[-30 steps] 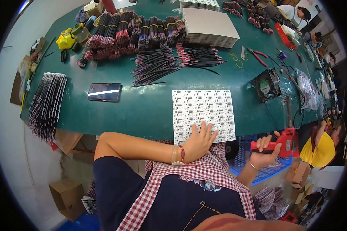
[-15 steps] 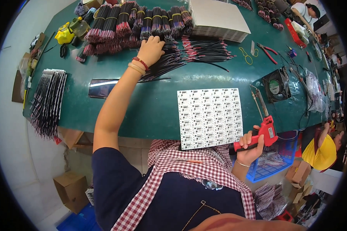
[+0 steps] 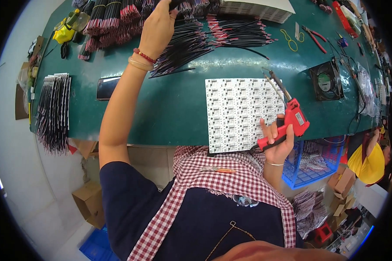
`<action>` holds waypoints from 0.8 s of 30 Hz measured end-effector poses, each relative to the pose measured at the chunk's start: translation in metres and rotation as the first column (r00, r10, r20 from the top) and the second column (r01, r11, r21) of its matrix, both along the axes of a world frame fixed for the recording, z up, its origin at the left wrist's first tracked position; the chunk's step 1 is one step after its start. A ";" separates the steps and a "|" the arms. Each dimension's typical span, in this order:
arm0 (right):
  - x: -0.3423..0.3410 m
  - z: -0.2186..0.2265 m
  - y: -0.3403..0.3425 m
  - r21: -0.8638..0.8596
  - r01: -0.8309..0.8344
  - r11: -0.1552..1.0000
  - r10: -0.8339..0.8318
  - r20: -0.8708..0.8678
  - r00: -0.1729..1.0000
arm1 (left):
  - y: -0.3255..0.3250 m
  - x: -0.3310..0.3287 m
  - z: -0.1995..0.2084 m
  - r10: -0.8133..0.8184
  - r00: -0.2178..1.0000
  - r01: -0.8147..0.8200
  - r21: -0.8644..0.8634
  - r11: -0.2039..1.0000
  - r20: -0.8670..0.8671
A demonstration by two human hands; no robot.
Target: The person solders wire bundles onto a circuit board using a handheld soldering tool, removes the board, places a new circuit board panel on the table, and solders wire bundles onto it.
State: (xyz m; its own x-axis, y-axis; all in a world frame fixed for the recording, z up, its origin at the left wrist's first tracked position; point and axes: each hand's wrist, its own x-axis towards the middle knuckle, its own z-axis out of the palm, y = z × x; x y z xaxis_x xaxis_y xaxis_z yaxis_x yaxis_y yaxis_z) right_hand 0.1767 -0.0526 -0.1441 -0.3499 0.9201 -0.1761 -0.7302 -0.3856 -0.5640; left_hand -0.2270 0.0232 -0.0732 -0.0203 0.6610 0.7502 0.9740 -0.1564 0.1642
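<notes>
My right hand point(image 3: 279, 141) is closed round the handle of a red soldering gun point(image 3: 298, 117). Its metal tip points up and away, over the right edge of a white panel of small circuit boards point(image 3: 235, 115). That panel lies at the table's near edge. Stretched far forward, my left hand point(image 3: 159, 28) is at the bundled black wires point(image 3: 113, 13) at the back. Its fingers are bent and partly cut off by the upper edge, so what they grip cannot be made out. Loose black wires with red ends point(image 3: 183, 43) lie beside it.
A phone point(image 3: 107, 88) and wired board strips point(image 3: 53, 104) lie to the left. A white stack point(image 3: 257, 8) stands at the back. Red-handled pliers point(image 3: 314, 38), yellow bands point(image 3: 289, 40) and a black fan point(image 3: 326, 81) are on the right. A blue crate point(image 3: 313, 165) stands below.
The view has shifted, with the table's back moving up out of frame. My left hand is farther forward on the bundles. The soldering gun has moved left, over the panel's edge.
</notes>
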 end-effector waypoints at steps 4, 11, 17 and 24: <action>0.003 0.001 0.015 0.032 -0.080 0.996 0.076 0.090 0.993 | -0.004 0.005 0.001 0.070 0.995 -0.064 -0.085 0.994 0.066; 0.002 0.002 0.017 0.029 -0.102 0.994 0.097 0.128 0.987 | 0.009 -0.023 -0.028 0.170 0.974 -0.075 -0.494 0.866 0.151; 0.003 0.001 0.017 0.009 -0.086 0.996 0.084 0.134 0.987 | 0.013 -0.033 -0.001 0.075 0.732 0.257 -0.376 0.890 0.678; 0.003 0.001 0.018 0.014 -0.096 0.995 0.093 0.129 0.987 | 0.009 -0.021 -0.013 0.147 0.796 0.374 -0.669 0.642 0.587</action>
